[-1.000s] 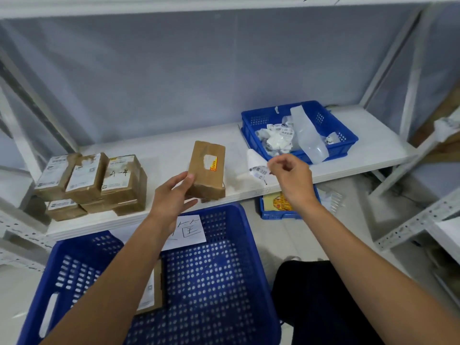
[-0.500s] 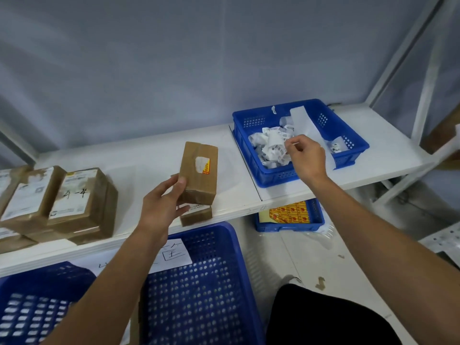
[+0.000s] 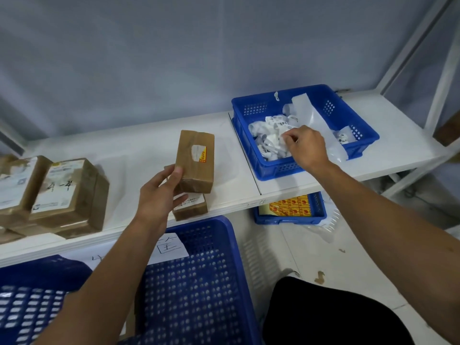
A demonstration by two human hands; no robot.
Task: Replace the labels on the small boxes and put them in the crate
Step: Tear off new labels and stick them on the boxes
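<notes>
The shelf (image 3: 139, 150) lies bare between the box stack (image 3: 69, 195) at frame left and the blue basket (image 3: 273, 170) at right, except the held box (image 3: 196, 160) over another box (image 3: 191, 210) mid-gap; the crate (image 3: 199, 295) below is open-topped.

Soft, cool, even light comes from above. The white shelf (image 3: 139, 155) is bright, nearly washed out. The held box (image 3: 195, 160) throws a faint shadow to its right. Posts (image 3: 410, 41) at the right edge lean and bend. The near crate (image 3: 199, 282) looks slightly blurred.

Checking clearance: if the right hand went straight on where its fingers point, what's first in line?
The labels piled in the bin. The right hand looks almost on them, though contact is unclear.
</notes>
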